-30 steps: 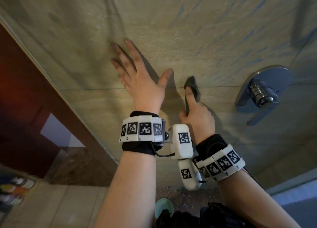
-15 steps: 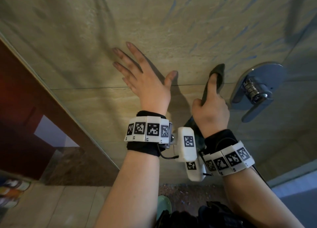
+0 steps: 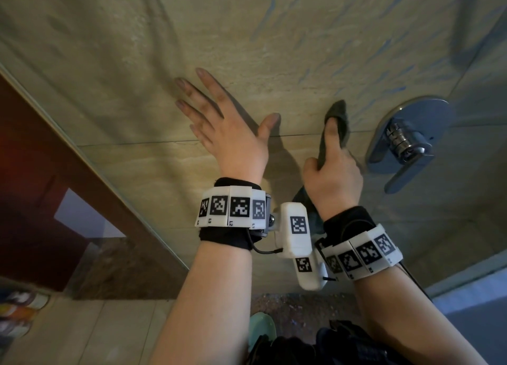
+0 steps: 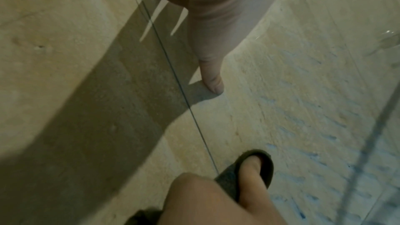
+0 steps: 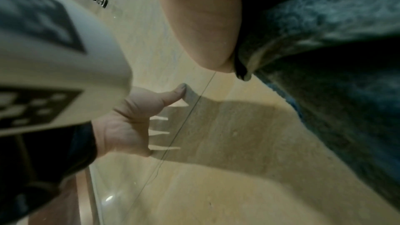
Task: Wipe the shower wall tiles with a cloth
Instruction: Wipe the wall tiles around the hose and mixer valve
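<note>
The cloth (image 3: 336,123) is mostly hidden behind the right hand (image 3: 333,175); the right wrist view is blurred.

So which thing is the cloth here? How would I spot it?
Find the big beige tiled wall and the shiny metal tap handle on it. Just left of that handle, the right hand presses a dark grey-green cloth to the tiles. It is the only soft, dark thing on the wall.

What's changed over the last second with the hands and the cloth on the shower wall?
The right hand carried the dark cloth rightward along the tile wall, from beside the left thumb toward the chrome valve handle, still gripping it. The left hand stayed spread flat against the wall.
</note>
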Demonstrator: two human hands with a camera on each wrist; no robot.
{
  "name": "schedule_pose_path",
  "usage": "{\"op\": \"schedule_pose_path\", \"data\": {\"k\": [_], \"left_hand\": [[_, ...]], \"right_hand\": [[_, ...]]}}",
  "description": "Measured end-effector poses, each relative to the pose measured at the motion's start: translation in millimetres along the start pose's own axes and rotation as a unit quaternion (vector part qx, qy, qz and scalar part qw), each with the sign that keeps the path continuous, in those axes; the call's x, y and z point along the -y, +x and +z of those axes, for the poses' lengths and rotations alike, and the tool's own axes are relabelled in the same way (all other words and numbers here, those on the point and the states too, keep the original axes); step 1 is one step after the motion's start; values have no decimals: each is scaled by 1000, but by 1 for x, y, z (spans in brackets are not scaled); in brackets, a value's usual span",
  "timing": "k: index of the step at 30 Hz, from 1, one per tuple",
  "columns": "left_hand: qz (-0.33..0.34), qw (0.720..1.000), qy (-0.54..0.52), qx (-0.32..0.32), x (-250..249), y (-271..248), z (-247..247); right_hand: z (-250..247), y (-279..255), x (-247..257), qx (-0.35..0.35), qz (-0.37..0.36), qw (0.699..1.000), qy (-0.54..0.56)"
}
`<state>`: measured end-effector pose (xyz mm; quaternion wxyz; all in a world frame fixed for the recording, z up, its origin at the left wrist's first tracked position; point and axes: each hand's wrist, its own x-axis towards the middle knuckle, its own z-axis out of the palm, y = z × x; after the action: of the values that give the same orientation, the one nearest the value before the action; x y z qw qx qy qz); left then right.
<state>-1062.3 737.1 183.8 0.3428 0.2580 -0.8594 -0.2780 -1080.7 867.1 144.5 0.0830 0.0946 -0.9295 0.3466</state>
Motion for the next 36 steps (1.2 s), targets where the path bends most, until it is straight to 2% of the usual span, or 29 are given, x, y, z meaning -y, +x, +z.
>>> {"op": "schedule_pose_path", "data": {"k": [3,9,12,15,18,23,31,36], "left_hand": [[-1,1000,11,0,-1,0,0],[1,1000,16,2,-1,0,0],[4,1000,15,-9,1,0,1],[4,1000,14,-14,2,-1,2],[4,1000,16,-18,1,-1,2],[1,1000,16,-15,0,-1,2],[3,1000,5,-16,1,-2,4],[9,1000,8,-23,3,-2,5]], "right_hand": [[5,-2,5,24,-36,999,6],[16,-2,9,147,-101,982,-61],[15,-4,5,115,-89,987,-69],[10,-4,-1,46,-46,997,-44],[3,-1,-8,8,-1,1000,-19],[5,-4,-3,26,13,1000,-9],[21,-10,1,106,-40,993,-16],[10,-5,-3,36,-15,999,-5]]}}
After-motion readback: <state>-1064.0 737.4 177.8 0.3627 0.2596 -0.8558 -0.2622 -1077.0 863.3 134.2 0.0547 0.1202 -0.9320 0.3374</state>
